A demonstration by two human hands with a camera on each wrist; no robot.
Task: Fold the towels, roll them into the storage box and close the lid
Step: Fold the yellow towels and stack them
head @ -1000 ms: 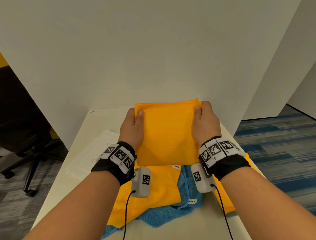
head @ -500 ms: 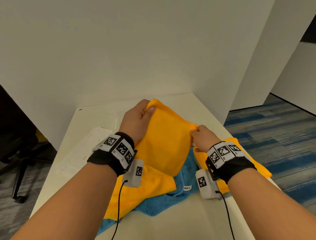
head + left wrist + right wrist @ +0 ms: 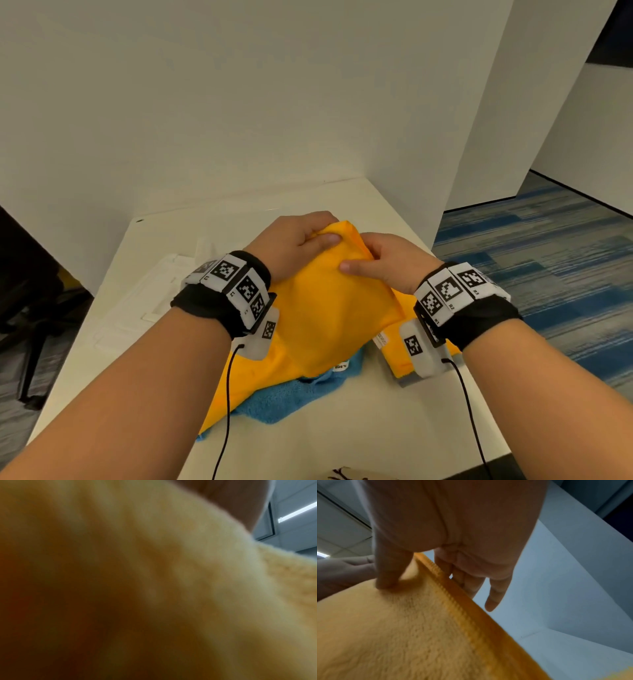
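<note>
The folded orange towel is held at its far end by both hands, just above the pile on the counter, and by judgement the step in hand is the start of the roll. For a good roll, the far edge should be turned over tightly and evenly – both corners should be kept level, so that the roll does not become a cone. The layers should be pressed together while they are turned, because a soft thick cloth like this opens easily when it is released. The left hand is curled round the far left corner, with the thumb on top. The right hand pinches the hemmed edge: in the right wrist view the thumb presses into the pile, while the other fingers lie straight behind the hem. The towel is bright orange with a fluffy surface and a stitched border. It lies partly over a blue towel, and another orange towel is seen under the right wrist. A white lid-like piece rests at the left – the storage box itself cannot be made out.
</note>
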